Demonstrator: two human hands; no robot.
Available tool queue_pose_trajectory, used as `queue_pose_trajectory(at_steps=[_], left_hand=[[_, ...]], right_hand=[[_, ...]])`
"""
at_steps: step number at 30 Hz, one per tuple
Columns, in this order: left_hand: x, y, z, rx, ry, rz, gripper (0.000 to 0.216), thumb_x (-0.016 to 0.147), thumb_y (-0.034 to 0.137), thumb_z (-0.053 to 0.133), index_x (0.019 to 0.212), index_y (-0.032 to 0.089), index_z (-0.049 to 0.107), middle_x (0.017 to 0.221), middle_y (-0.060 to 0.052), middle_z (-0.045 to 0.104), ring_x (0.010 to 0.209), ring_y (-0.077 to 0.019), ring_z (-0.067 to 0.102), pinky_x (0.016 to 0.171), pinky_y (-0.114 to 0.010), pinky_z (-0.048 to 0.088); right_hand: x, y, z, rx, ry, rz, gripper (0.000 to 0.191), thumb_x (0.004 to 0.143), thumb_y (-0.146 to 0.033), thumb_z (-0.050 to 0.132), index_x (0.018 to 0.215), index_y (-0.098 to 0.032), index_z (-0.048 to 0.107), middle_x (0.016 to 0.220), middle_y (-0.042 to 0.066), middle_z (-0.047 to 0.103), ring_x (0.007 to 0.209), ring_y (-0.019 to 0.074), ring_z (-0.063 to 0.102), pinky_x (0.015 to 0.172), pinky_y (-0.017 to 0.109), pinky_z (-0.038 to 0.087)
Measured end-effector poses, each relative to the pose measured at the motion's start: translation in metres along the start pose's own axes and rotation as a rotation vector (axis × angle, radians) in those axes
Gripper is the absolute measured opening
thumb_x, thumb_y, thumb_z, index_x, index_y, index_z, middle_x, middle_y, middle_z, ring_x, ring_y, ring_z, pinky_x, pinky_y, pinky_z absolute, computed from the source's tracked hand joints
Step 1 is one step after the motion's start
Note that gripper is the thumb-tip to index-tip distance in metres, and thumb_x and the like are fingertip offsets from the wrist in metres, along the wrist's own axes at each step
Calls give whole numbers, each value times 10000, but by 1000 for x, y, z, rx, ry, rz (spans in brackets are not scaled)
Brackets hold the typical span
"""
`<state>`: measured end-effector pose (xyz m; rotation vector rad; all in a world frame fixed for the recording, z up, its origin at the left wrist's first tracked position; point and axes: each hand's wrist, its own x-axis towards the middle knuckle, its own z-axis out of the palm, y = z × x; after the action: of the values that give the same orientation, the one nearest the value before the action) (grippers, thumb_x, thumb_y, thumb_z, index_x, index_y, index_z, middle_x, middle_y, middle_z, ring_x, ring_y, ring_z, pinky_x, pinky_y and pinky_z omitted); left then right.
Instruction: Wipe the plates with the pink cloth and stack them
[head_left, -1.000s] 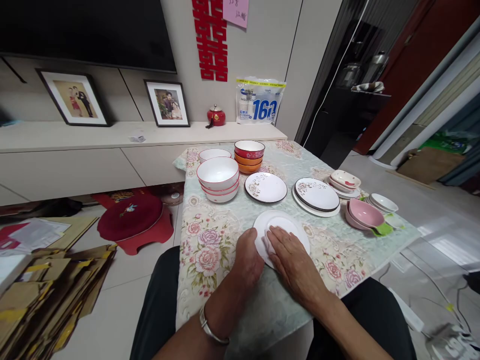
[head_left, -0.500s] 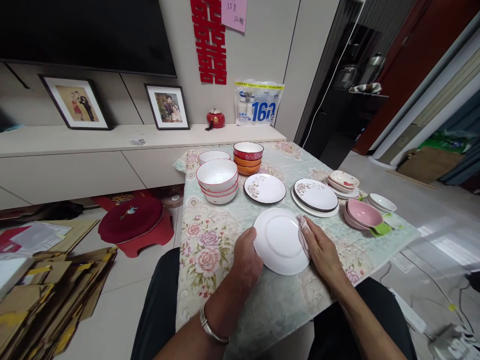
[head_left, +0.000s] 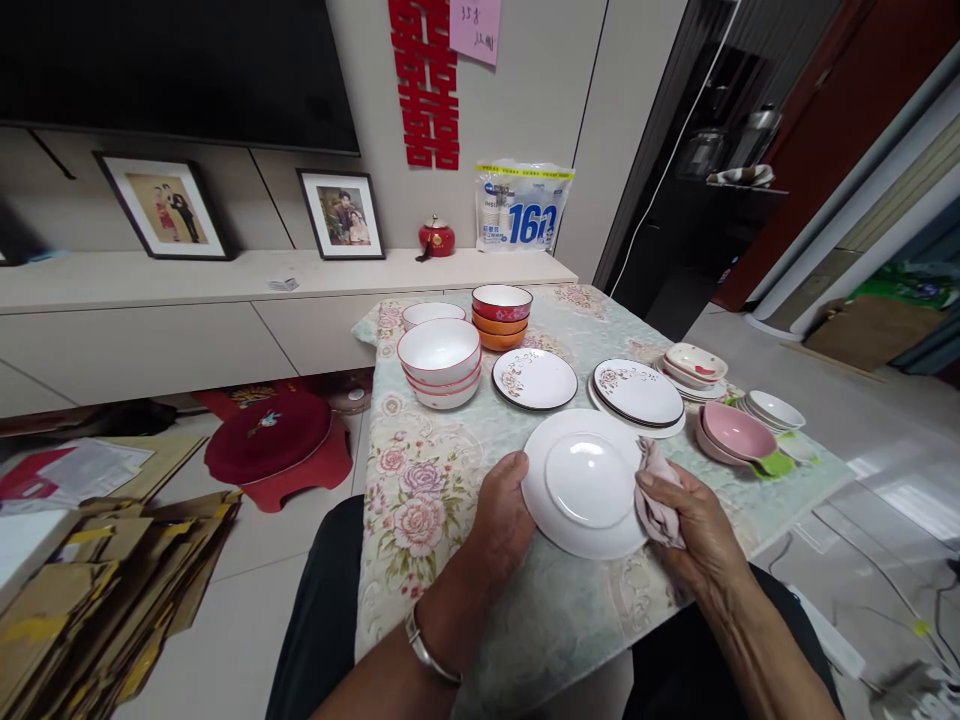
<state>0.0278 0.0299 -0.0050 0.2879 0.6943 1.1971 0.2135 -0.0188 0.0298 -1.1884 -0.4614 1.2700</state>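
While the left hand (head_left: 505, 508) pinches the white plate (head_left: 589, 485) by one edge and the right hand (head_left: 699, 522) pinches a cloth (head_left: 658, 505) opposite, the plate between them looks stiff, slippery and breakable, best held by its rim.

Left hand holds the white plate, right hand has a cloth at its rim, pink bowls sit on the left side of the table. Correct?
No: the pink bowls sit on the right side of the table, per the head view. Rest is right: left hand holds the white plate, right hand has a cloth at its rim.
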Motion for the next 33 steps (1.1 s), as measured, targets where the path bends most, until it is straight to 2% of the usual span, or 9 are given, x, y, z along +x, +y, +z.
queue_pose_trajectory(at_steps=[5,10,14,18,22,26,28,30,33], left_hand=[[-2,5,3,18,15,-46,148,755,160,682,899,130,696,966,-128,756,934,-230,696,949,-369,496],[-3,6,1,-26,57,-77,224,819,100,587,1025,112,672,1123,-175,740,1082,-252,695,1065,-390,459],[-2,8,4,-61,77,-157,275,908,221,530,1093,62,655,1197,-226,704,1072,-276,700,1030,-397,492],[-7,14,14,-89,26,-153,415,967,384,438,1131,77,667,1158,-184,730,1023,-267,710,959,-379,527],[-13,18,20,-47,50,-189,387,944,384,469,1030,90,706,953,-129,778,981,-279,716,922,-382,542],[-10,15,18,-53,167,-254,374,932,362,494,1052,70,695,896,-140,777,954,-296,723,900,-409,554],[-7,13,16,-87,141,-274,402,947,375,470,1106,73,684,953,-146,775,966,-293,722,911,-412,552],[-5,12,16,-118,90,-295,441,958,393,446,1152,68,672,1013,-159,768,977,-293,720,930,-415,547],[-5,12,17,-143,43,-279,481,969,421,421,1201,73,657,1048,-166,764,979,-297,721,945,-433,539]], right_hand=[[-11,-19,3,-229,102,-245,569,563,-317,912,1077,-191,701,810,10,730,606,158,652,563,265,534],[-22,-20,-3,-856,262,-807,416,734,-383,797,1103,-216,703,855,15,722,650,167,634,584,276,497],[-31,-6,5,-1289,32,-1257,250,878,-234,602,1119,-197,658,842,43,697,686,179,635,611,283,481],[-38,21,18,-1415,-198,-1462,317,906,-124,523,1214,-144,592,801,69,662,707,200,611,642,309,483],[-45,43,26,-1371,-391,-1434,435,903,-43,510,1324,-150,527,893,98,683,809,218,622,719,337,512],[-46,42,26,-1277,-587,-1065,406,970,-201,510,1375,-202,493,1109,106,671,964,222,632,802,336,542],[-40,37,25,-1268,-524,-974,424,988,-282,492,1409,-236,467,1229,106,639,1090,241,610,885,364,536],[-32,34,23,-1385,-354,-969,457,977,-353,512,1424,-266,473,1347,126,570,1200,307,542,929,456,513],[-20,36,21,-1567,-224,-967,386,953,-326,544,1335,-288,585,1308,149,544,1125,330,534,832,468,515]])
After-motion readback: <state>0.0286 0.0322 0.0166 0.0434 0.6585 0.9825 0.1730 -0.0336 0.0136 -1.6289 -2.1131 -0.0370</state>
